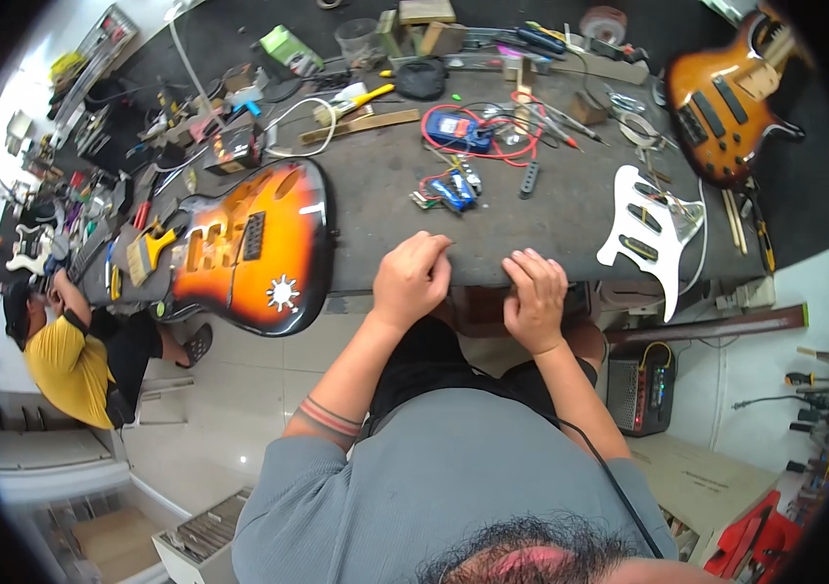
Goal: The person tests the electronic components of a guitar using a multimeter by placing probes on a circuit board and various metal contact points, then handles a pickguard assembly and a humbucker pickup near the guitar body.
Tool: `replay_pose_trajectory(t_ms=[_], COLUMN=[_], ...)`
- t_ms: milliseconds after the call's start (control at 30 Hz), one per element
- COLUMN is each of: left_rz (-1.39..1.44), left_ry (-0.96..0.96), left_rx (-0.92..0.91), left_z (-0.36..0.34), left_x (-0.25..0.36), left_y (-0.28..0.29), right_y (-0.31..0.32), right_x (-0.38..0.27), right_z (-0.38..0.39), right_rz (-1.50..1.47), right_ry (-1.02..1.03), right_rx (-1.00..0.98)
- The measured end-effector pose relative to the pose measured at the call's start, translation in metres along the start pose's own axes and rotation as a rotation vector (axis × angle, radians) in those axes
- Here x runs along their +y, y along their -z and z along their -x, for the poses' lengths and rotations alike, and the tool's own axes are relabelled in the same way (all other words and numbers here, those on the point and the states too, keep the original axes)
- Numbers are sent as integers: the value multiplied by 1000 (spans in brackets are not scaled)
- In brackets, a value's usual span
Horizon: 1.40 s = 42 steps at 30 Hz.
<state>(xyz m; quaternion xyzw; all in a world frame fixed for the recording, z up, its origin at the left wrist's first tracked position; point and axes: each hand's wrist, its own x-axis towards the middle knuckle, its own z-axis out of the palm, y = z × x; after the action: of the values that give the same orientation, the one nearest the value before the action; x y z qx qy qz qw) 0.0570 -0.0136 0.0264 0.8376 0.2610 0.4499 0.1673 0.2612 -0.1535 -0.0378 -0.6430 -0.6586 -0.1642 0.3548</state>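
My left hand rests at the near edge of the workbench with its fingers curled in. Nothing shows in it. Beside it, my right hand lies on the same edge, its fingers stretched out and holding nothing. To the left is a sunburst electric guitar body with bare cavities and a bridge. Beyond my hands lie a small bundle of blue parts with wires and a black guitar pickup. A white pickguard with dark pickups overhangs the bench edge on the right.
A blue multimeter with red leads lies farther back. A second sunburst guitar is at the far right. Brushes, such as a yellow-handled brush, and tools crowd the bench. A person in yellow sits at left; an amplifier stands below.
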Motion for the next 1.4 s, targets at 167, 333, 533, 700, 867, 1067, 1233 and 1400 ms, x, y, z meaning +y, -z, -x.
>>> replay_pose_trajectory(t_ms=[167,333,533,700,867,1067,1233,1400], left_rz=[2,-22,-69,-121,15,181,82,46], left_ry=[-13,-22,18,-29,-28,60,107,223], left_rx=[-16,-33,-49,-73,-8,-62,-100,-163], left_z=[1,1,2,7,4,31,70,98], left_x=[0,-4,-2,-4,-1,24,23,21], left_y=[-3,0,1,1,4,45,78,88], right_y=[-1,0,-7,-10,-24,-17,11,53], right_x=[1,-1,0,10,18,14,-13,-16], right_z=[2,-3,-1,4,8,8,-10,0], right_rz=[41,9,-23,5,56,53,-54,-323], right_ry=[-8,-22,4,47,115,92,12,-164], right_rx=[12,-6,-6,-5,91,87,16,156])
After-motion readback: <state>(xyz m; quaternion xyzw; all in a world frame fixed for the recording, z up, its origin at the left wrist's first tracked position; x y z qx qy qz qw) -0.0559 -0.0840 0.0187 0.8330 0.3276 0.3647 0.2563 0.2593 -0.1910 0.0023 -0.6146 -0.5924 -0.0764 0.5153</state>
